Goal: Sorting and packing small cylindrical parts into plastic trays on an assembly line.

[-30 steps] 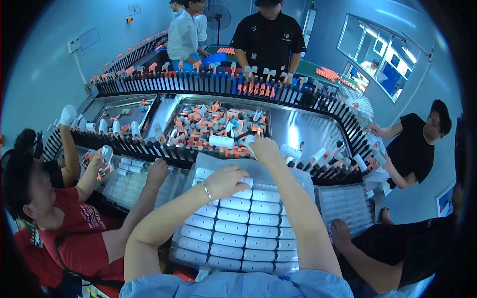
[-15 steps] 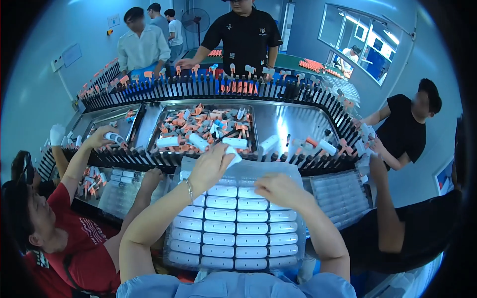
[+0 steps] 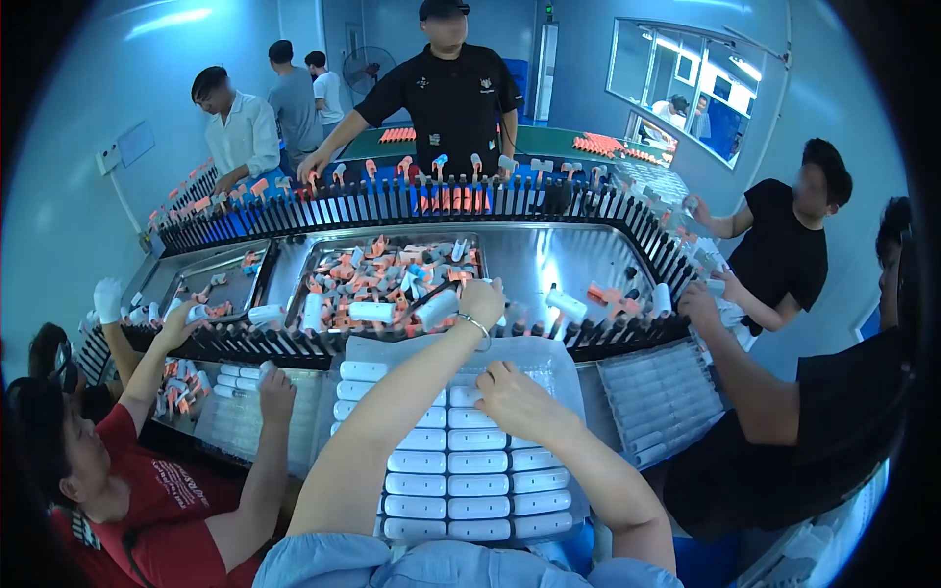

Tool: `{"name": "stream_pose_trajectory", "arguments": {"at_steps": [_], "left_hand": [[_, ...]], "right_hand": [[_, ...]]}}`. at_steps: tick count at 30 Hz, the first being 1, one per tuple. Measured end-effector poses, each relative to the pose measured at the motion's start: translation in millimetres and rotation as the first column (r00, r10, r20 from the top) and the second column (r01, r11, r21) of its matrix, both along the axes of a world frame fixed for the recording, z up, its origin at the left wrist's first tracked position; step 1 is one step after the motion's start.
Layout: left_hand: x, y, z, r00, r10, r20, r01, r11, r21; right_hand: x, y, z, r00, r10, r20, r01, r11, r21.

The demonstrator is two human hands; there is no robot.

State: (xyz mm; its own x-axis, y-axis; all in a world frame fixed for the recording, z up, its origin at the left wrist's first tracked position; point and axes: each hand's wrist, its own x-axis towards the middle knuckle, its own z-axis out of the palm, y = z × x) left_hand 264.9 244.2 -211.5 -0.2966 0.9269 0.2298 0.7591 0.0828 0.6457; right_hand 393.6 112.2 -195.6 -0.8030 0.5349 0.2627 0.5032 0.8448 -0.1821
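My left hand (image 3: 482, 302) reaches over the row of black pegs (image 3: 549, 328) on the near side, its fingers curled. Whatever it may hold is hidden. Just left of it a white oblong casing (image 3: 438, 309) stands tilted above the pegs. In front of me lies a clear plastic tray (image 3: 578, 392) with rows of white oblong casings (image 3: 477, 461), each with a small dark mark. Over the tray's upper part my right hand (image 3: 520, 400) is closed, fingertips beside a casing (image 3: 464, 396); I cannot make out anything in them.
Beyond the pegs a metal pan (image 3: 490, 250) holds a heap of orange, grey and white parts (image 3: 382, 284). More pegs ring the table. A co-worker in red (image 3: 167, 480) works at left, one in black (image 3: 774, 451) at right beside another clear tray (image 3: 662, 402). Others stand across.
My left hand has moved right along the pegs; the white casing seen in it earlier no longer shows there. My right hand has shifted left over the tray. The whole view has shifted too.
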Motion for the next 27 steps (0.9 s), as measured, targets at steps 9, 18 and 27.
{"name": "stream_pose_trajectory", "arguments": {"at_steps": [9,18,27], "left_hand": [[-22,10,-17,0.978,-0.013,-0.207,-0.039,0.968,-0.246],[-96,-8,-8,0.883,-0.197,-0.426,0.074,0.955,-0.287],[-101,-142,57,0.853,-0.488,-0.185,0.521,0.814,0.256]], "right_hand": [[51,4,34,0.842,-0.465,-0.272,0.35,0.856,-0.382],[79,108,-14,0.532,-0.76,-0.374,0.71,0.641,-0.291],[-19,158,-26,0.731,-0.676,-0.097,0.668,0.737,-0.101]]}}
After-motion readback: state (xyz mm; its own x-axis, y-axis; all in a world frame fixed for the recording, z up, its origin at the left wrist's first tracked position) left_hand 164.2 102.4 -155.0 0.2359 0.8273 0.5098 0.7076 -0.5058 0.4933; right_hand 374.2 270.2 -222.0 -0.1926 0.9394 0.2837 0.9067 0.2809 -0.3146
